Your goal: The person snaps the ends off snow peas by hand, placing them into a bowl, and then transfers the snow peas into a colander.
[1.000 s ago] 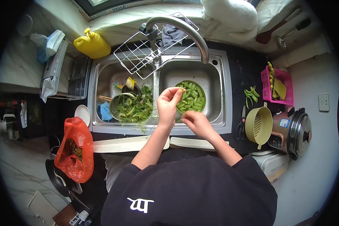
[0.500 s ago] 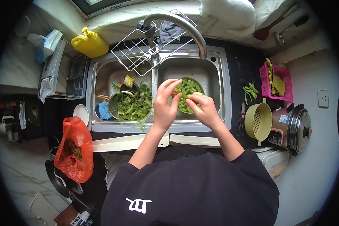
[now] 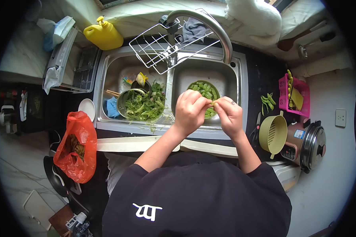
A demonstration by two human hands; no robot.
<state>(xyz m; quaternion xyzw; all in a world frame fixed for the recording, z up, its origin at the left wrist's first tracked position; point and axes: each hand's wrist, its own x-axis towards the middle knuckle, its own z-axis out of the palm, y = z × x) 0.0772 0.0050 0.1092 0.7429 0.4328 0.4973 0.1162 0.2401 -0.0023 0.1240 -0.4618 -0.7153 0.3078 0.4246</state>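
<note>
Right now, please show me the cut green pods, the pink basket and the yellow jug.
Cut green pods (image 3: 205,89): head view, upper part.
Pink basket (image 3: 283,94): head view, left wall.
Yellow jug (image 3: 105,36): head view, body.

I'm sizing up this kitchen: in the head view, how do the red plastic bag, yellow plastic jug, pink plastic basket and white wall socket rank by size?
1. Red plastic bag
2. Yellow plastic jug and pink plastic basket: too alike to rank
3. White wall socket

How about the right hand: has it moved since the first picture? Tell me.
Yes. Against the sink, the right hand has moved rightward and farther forward, away from the person's body.
</note>
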